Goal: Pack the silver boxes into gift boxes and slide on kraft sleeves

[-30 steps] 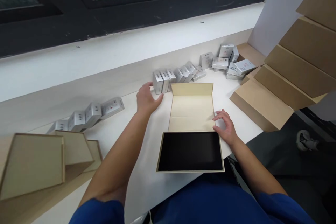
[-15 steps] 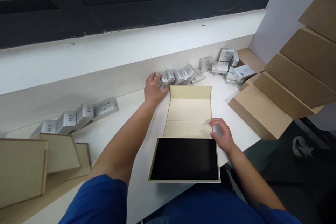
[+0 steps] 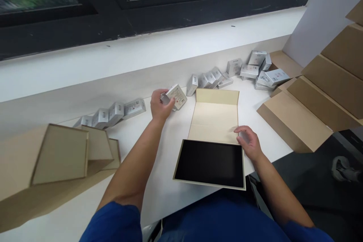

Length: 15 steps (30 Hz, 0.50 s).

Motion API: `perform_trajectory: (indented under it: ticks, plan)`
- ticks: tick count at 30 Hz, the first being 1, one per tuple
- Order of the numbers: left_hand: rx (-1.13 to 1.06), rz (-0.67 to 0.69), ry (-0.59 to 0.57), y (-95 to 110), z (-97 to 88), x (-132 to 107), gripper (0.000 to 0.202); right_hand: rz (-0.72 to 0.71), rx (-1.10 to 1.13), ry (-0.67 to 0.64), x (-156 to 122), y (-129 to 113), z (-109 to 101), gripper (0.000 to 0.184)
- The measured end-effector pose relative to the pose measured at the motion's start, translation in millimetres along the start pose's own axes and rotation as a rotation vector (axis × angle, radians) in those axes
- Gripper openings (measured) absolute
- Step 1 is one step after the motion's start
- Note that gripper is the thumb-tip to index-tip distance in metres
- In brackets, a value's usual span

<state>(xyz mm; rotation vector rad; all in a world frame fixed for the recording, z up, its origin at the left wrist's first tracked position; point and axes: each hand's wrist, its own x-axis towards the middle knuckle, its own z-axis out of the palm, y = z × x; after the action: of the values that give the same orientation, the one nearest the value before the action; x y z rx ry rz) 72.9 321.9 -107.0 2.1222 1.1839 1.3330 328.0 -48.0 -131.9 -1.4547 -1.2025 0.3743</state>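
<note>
My left hand (image 3: 161,106) is closed around a small silver-white carton (image 3: 177,96) with printing on its face, tilted just above the table. A grey side shows between the fingers; I cannot tell if a second carton is there. In front of me lies an opened cream gift box (image 3: 214,121), its hinged lid folded back flat and its flap standing up. A black lining (image 3: 210,161) fills its near half. My right hand (image 3: 249,143) rests at the right edge of this box, thumb and fingers apart, holding nothing. A row of similar cartons (image 3: 210,79) leans beyond the lid.
More silver cartons (image 3: 251,71) lie piled at the back right, beside stacked brown cardboard boxes (image 3: 295,113). At the left stand cream boxes (image 3: 61,153) with another carton row (image 3: 109,114) behind them. A low wall and window sill (image 3: 159,41) bound the table's back.
My left hand has taken a carton from the left end of the row and drawn it leftward. My right hand stays by the box edge. The whole view has shifted.
</note>
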Motion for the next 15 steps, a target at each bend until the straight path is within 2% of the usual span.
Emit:
perform_trajectory:
  ticks: [7, 15]
  plan:
    - [-0.090, -0.030, -0.089, -11, -9.4, -16, 0.045, 0.065, -0.002, 0.030, 0, -1, -1, 0.032]
    - [-0.092, 0.049, -0.127, -5, -8.6, -28, 0.057, 0.066, -0.026, 0.039, 0, 0, -1, 0.035]
